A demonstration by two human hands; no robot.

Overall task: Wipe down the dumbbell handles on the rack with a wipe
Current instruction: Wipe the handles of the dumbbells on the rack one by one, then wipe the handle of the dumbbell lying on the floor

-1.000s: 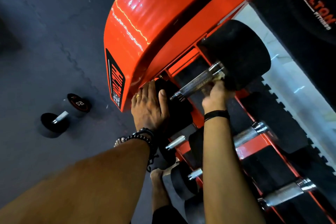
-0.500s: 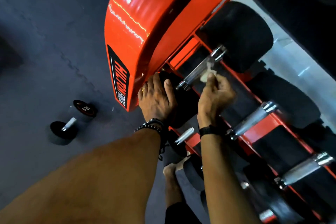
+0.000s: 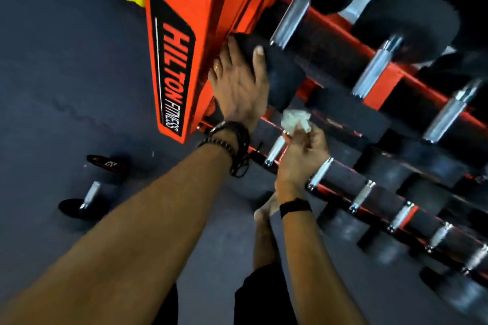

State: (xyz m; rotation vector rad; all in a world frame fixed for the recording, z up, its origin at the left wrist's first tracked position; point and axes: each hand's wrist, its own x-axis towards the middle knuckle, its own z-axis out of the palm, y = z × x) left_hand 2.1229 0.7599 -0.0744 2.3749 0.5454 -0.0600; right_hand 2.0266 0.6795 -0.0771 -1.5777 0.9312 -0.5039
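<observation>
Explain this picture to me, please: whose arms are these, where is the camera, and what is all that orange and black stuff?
There is no machine here. A person wears a camera on the head, so you look down along their own two arms. The orange frame is a dumbbell rack in a gym, with black-ended dumbbells lying in rows on it, their shiny metal handles pointing across. The left hand rests flat on the black end of one dumbbell, fingers fairly straight. The right hand pinches a crumpled white wipe, held just above a small handle on a lower row; I cannot tell whether the wipe touches it. On the dark floor at left lies one loose dumbbell.
</observation>
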